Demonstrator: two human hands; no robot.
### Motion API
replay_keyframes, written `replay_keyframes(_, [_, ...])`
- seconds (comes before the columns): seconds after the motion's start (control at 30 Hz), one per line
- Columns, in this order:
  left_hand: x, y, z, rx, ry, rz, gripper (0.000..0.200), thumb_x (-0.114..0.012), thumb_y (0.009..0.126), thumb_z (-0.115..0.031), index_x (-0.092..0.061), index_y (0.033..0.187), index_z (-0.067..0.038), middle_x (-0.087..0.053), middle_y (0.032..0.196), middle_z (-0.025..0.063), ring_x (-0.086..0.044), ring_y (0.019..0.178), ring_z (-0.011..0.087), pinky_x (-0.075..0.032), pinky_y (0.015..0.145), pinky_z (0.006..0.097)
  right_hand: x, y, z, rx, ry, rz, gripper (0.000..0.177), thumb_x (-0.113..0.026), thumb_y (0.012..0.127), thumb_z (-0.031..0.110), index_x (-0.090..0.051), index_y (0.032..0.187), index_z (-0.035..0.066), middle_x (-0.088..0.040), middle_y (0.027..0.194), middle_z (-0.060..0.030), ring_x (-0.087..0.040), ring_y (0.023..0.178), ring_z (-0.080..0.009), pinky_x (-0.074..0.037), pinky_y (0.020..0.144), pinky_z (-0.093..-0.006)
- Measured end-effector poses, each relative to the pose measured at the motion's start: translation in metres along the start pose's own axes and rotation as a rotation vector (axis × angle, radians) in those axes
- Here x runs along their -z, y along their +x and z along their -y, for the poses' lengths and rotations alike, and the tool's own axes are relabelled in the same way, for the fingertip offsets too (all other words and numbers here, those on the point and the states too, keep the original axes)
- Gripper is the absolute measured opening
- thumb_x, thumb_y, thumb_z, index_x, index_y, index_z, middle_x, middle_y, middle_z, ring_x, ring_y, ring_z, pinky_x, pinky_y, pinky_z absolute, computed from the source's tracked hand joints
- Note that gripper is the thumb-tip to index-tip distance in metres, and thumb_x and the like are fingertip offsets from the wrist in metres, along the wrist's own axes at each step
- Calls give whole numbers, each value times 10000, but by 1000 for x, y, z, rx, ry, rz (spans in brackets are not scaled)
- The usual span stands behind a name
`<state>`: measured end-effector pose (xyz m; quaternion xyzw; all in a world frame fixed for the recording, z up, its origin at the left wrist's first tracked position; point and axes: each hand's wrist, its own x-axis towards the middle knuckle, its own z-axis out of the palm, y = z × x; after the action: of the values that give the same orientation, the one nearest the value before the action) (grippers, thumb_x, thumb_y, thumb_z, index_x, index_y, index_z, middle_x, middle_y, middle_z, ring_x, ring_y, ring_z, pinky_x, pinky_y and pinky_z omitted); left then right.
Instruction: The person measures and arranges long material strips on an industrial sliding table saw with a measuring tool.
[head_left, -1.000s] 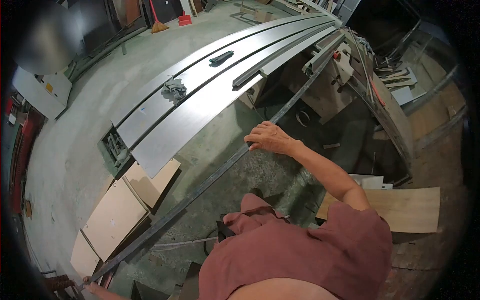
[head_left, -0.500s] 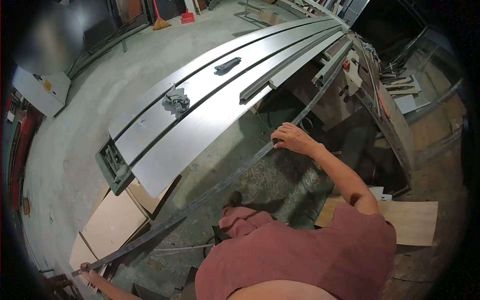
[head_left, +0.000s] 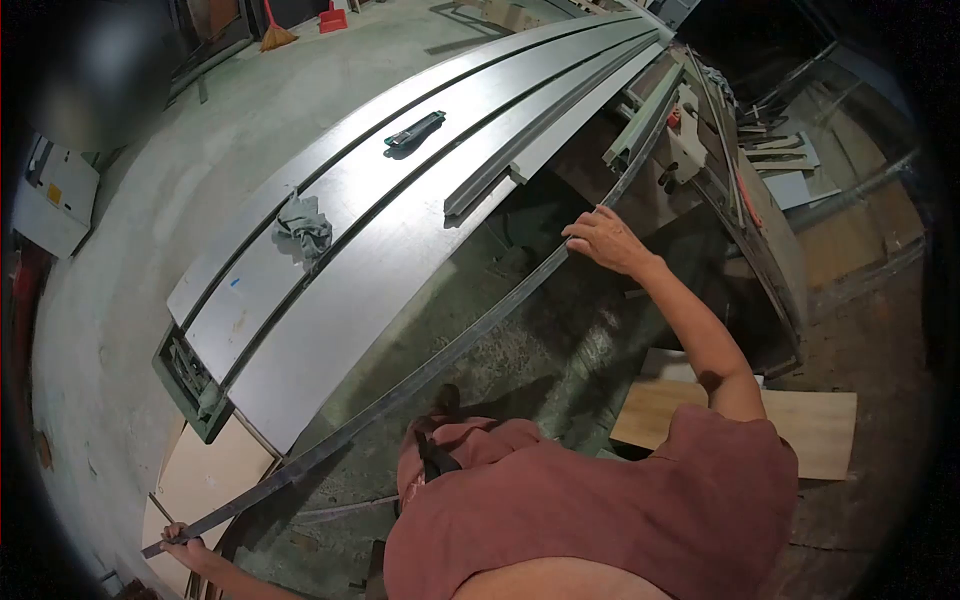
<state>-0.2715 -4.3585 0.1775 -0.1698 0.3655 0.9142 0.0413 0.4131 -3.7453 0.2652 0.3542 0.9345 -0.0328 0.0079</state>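
Observation:
A long, narrow grey metal strip [head_left: 430, 362] runs diagonally from the lower left to the upper right, held in both hands. My left hand [head_left: 182, 545] is closed around its lower-left end, and a short thin rod [head_left: 160, 507] pokes up beside those fingers. Farther along the strip, my right hand [head_left: 608, 240] grips it with curled fingers, palm side hidden. Beside the strip stretches a long silver slotted metal table [head_left: 350, 310]. On it lie a crumpled grey rag [head_left: 305, 227], a dark green tool [head_left: 415, 130] and a dark metal profile [head_left: 490, 185].
A green tray [head_left: 190, 385] with small items is fixed at the table's near end, with light boards [head_left: 215, 465] below. A wooden board [head_left: 800, 430] lies at right. Long thin pieces rest on a bench [head_left: 745, 210]. A white cabinet [head_left: 55, 195] stands at far left.
The view has shifted, so the table sits farther left in it. The strip now passes closer to the table's near corner. Both hands keep hold of it.

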Motion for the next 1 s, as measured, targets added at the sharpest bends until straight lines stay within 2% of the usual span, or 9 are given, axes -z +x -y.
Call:
replay_keyframes(0.13, [-26,-25,31,-44,64,-5,408,-320,943,-427,-422,891,-35,-400,717,52,-379,570,172,-386,521,283,5,7,-22,-128,-39,68,343,-401,926,390,-630,967,138,-579,955,-32,-522,1030,-224,-232,1031,-500])
replay_keyframes(0.23, [-63,-53,50,-30,68,-71,414,-313,939,-439,-428,893,-43,-395,720,49,-381,575,172,-388,528,283,5,12,-34,-146,-62,54,363,-393,927,405,-637,958,139,-584,961,-34,-508,1055,-229,-221,1032,-509])
replay_keyframes(0.4, [-78,-71,75,-1,40,40,395,-291,942,-441,-413,882,-70,-383,715,61,-384,574,181,-396,545,292,9,20,-54,-225,-100,89,388,-381,927,418,-645,954,135,-594,953,-43,-480,1093,-243,-206,1023,-534])
replay_keyframes(0.5, [-94,-94,91,-30,79,-9,391,-281,945,-436,-416,876,-75,-387,715,54,-390,575,176,-395,546,289,10,19,-70,-237,-102,64,412,-372,922,442,-649,953,138,-597,949,-46,-481,1086,-260,-205,1014,-552])
replay_keyframes(0.57, [-107,-111,103,-85,94,-41,386,-273,949,-430,-410,876,-77,-394,719,53,-393,578,175,-397,544,287,17,21,-79,-279,-147,117,419,-369,924,439,-637,962,119,-595,998,-43,-463,1120,-237,-212,1016,-520])
replay_keyframes(0.67, [-102,-118,117,-58,60,-10,382,-272,950,-433,-399,871,-81,-399,718,56,-387,577,176,-394,539,287,20,25,-106,-295,-163,156,430,-361,924,450,-640,963,124,-595,991,-42,-464,1116,-241,-206,1018,-528])
replay_keyframes(0.77, [-98,-136,134,-35,25,52,388,-270,944,-449,-386,861,-88,-399,709,55,-380,577,173,-390,539,285,23,24,-137,-281,-138,138,438,-358,923,460,-649,950,134,-598,978,-40,-469,1097,-246,-208,1015,-514])
replay_keyframes(0.9, [-106,-177,166,6,19,-28,396,-289,930,-468,-361,825,-93,-397,700,50,-377,572,172,-390,539,285,18,23,-195,-233,-139,75,483,-360,904,504,-673,918,137,-614,964,-44,-491,1065,-260,-240,981,-547])
replay_keyframes(1.0, [-107,-208,192,-5,45,-25,406,-293,926,-478,-346,808,-94,-407,700,50,-388,570,175,-400,540,289,19,21,-235,-187,-150,61,452,-365,915,469,-670,884,137,-614,907,-44,-490,972,-256,-274,908,-445])
